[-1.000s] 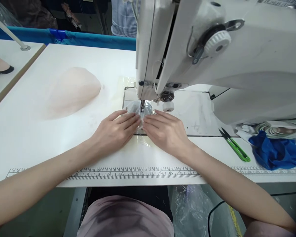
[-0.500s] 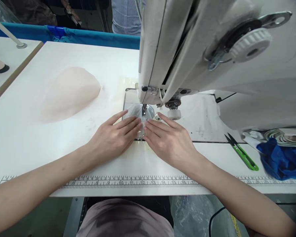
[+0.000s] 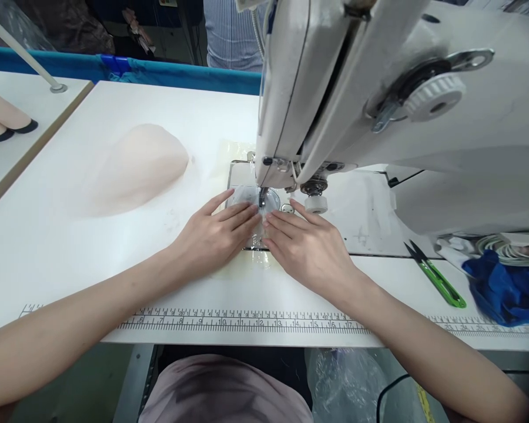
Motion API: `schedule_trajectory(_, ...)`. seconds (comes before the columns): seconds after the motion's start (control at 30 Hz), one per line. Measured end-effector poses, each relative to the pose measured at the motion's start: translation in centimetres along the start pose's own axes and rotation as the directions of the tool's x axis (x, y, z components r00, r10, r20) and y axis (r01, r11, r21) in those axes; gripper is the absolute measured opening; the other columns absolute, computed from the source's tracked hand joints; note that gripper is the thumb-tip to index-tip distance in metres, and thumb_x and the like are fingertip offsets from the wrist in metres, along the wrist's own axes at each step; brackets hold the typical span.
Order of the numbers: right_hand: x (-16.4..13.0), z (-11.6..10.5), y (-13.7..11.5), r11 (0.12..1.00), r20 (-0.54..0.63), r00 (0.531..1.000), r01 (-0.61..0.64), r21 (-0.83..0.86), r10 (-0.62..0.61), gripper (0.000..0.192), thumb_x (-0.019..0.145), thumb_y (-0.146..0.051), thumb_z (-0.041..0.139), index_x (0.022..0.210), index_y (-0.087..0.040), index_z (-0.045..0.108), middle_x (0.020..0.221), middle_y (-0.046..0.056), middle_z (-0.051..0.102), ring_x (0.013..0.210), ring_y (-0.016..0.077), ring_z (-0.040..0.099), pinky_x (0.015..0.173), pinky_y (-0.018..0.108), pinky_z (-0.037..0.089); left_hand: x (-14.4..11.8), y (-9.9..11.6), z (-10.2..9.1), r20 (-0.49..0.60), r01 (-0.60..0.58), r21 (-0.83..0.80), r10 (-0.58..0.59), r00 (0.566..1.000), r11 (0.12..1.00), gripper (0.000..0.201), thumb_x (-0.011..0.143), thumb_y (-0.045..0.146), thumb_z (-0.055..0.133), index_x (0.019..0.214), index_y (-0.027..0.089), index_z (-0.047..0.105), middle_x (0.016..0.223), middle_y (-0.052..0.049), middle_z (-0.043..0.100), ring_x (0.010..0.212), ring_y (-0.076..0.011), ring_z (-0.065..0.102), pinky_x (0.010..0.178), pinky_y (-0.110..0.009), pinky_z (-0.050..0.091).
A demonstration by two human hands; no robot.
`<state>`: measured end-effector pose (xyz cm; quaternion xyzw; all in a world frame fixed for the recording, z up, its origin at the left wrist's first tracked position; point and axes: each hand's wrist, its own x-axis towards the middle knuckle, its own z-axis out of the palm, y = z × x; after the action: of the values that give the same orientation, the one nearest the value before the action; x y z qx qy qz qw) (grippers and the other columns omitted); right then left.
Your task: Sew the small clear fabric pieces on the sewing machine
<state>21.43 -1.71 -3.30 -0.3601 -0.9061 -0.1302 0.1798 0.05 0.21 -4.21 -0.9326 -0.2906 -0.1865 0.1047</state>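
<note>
The white table (image 3: 70, 258) fills most of the view, and a printed ruler (image 3: 247, 322) runs along its near edge. On the right side stands the big white sewing machine (image 3: 423, 117), with its head hanging over the metal plate at the middle of the table. On the far left part of the table lies a pale pink pile of fabric (image 3: 136, 167), well apart from the hands. At the right edge there is a blue cloth (image 3: 506, 291), and just left of it lie green thread snips (image 3: 436, 275).

The left hand (image 3: 211, 238) lies flat with the palm down, fingers stretched toward the needle (image 3: 261, 200). The right hand (image 3: 308, 247) lies flat in the same way, beside it. The fingertips of both hands almost meet just in front of the needle. Neither hand is closed around anything; both press down with open fingers on a small thin clear piece (image 3: 247, 202), which lies on the plate under the presser foot, partly under the fingertips. I cannot tell what material this piece is.

A person in a striped shirt (image 3: 231, 35) stands on the far side of the table.
</note>
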Motion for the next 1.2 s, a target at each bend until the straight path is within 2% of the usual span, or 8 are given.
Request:
schedule_trajectory(0.17, 0.1, 0.1, 0.1, 0.999, 0.019, 0.999, -0.038, -0.007, 0.038, 0.028, 0.097, -0.023, 0.051, 0.106, -0.008, 0.074, 0.112, 0.01, 0.074, 0.099, 0.0213, 0.072, 0.101, 0.041, 0.052, 0.1, 0.3, -0.3, -0.012, -0.029, 0.083, 0.03, 0.999, 0.996, 0.03, 0.1, 0.022, 0.046, 0.122, 0.013, 0.065, 0.125, -0.009, 0.068, 0.117, -0.0227, 0.065, 0.109, -0.048, 0.047)
schedule_trajectory(0.3, 0.2, 0.1, 0.0, 0.998, -0.03, 0.998, -0.055, 0.008, 0.055, 0.026, 0.097, -0.02, 0.051, 0.103, -0.011, 0.074, 0.107, 0.007, 0.076, 0.096, 0.0188, 0.072, 0.105, 0.039, 0.048, -0.2, 0.9, -0.8, -0.018, -0.039, 0.087, 0.041, 0.999, 0.995, 0.029, 0.099, 0.021, 0.048, 0.12, 0.01, 0.065, 0.12, -0.009, 0.07, 0.112, -0.0211, 0.068, 0.104, -0.045, 0.051)
schedule_trajectory(0.47, 0.0, 0.0, 0.0, 0.998, 0.004, 0.999, -0.049, -0.026, 0.049, 0.028, 0.094, -0.011, 0.047, 0.103, -0.014, 0.074, 0.113, 0.005, 0.074, 0.096, 0.0178, 0.07, 0.107, 0.04, 0.045, -0.4, 1.1, -1.0, -0.046, -0.038, 0.082, 0.042, 0.998, 0.996, 0.028, 0.098, 0.021, 0.051, 0.119, 0.008, 0.065, 0.118, -0.01, 0.071, 0.111, -0.0222, 0.068, 0.108, -0.047, 0.049)
schedule_trajectory(0.8, 0.1, 0.0, 0.0, 0.994, 0.026, 0.997, -0.066, -0.083, 0.069, 0.031, 0.092, -0.006, 0.046, 0.103, -0.017, 0.074, 0.112, 0.002, 0.074, 0.095, 0.0182, 0.067, 0.109, 0.04, 0.042, -0.5, 0.8, -0.6, -0.038, -0.01, 0.046, 0.011, 0.999, 0.999, 0.029, 0.098, 0.021, 0.051, 0.12, 0.01, 0.066, 0.119, -0.01, 0.071, 0.113, -0.023, 0.067, 0.115, -0.049, 0.043)
schedule_trajectory(0.9, 0.2, 0.1, 0.0, 0.992, 0.056, 0.994, -0.084, -0.094, 0.089, 0.033, 0.092, -0.005, 0.046, 0.108, -0.017, 0.072, 0.114, 0.002, 0.073, 0.098, 0.0189, 0.066, 0.109, 0.041, 0.041, -0.4, 0.4, -0.4, -0.045, 0.0, 0.039, 0.001, 0.999, 0.999, 0.03, 0.098, 0.023, 0.051, 0.12, 0.009, 0.066, 0.12, -0.011, 0.07, 0.114, -0.0236, 0.067, 0.117, -0.049, 0.04)
schedule_trajectory(1.03, 0.4, 0.4, 0.3, 0.989, 0.084, 0.991, -0.099, -0.111, 0.108, 0.037, 0.092, -0.004, 0.045, 0.118, -0.016, 0.068, 0.119, 0.004, 0.072, 0.102, 0.0203, 0.065, 0.11, 0.043, 0.04, -0.2, 0.1, -0.1, -0.03, 0.031, 0.033, -0.03, 0.999, 0.999, 0.031, 0.099, 0.026, 0.049, 0.121, 0.012, 0.065, 0.122, -0.01, 0.07, 0.116, -0.0225, 0.066, 0.118, -0.049, 0.038)
schedule_trajectory(1.2, 0.6, 0.7, 0.7, 0.99, 0.056, 0.992, -0.108, -0.089, 0.114, 0.033, 0.093, -0.008, 0.046, 0.115, -0.016, 0.069, 0.117, 0.005, 0.072, 0.103, 0.0216, 0.064, 0.108, 0.045, 0.04, 0.2, -0.4, 0.5, -0.006, 0.094, -0.024, -0.094, 0.996, 0.995, 0.033, 0.1, 0.026, 0.046, 0.124, 0.013, 0.064, 0.125, -0.009, 0.068, 0.119, -0.0224, 0.064, 0.118, -0.05, 0.036)
